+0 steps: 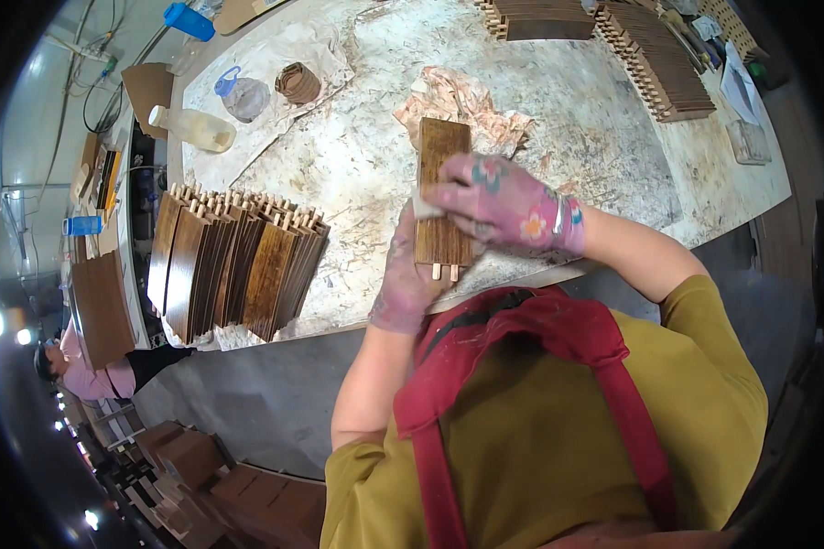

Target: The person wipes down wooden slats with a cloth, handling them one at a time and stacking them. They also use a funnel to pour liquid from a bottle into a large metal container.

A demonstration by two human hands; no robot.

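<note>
Both hands grip one wooden slat (pixel 442 197); stacked slats (pixel 233 265) nearby.

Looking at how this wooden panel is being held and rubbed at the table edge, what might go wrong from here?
1. The wooden panel juts over the table edge, braced only by the left hand; pressure from the right hand might tip or drop it.
2. The panel's thin tenons point toward the body and could snap if knocked.
3. The leaning stack of stained panels sits close to the left elbow; a bump might topple it.
</note>
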